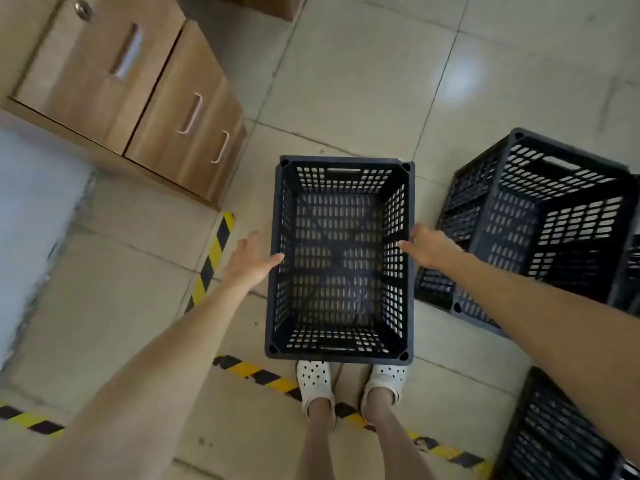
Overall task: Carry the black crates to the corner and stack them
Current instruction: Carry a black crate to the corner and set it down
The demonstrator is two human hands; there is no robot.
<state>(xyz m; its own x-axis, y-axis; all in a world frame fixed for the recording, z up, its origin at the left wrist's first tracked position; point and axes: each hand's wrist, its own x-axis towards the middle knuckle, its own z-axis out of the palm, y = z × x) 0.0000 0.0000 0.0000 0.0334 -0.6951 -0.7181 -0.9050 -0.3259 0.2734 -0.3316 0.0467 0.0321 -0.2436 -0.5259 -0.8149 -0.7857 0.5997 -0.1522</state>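
Note:
An empty black slotted crate (341, 355) stands upright on the tiled floor just in front of my feet. My left hand (247, 263) is at its left long side, with the thumb touching the rim and the fingers spread loosely away from the wall. At the right long side, my right hand (431, 247) lays its thumb tip over the rim, fingers against the outer wall. Neither hand clearly grips the crate. A second black crate (554, 216) sits on top of another one at the right. A further crate (554, 441) shows at the bottom right corner.
A wooden drawer cabinet (166, 98) stands at the upper left, beside a pale surface (34, 209) at the left edge. Yellow-and-black hazard tape (213, 258) runs across the floor under my feet and up toward the cabinet. Open tiles (381, 81) lie beyond the crate.

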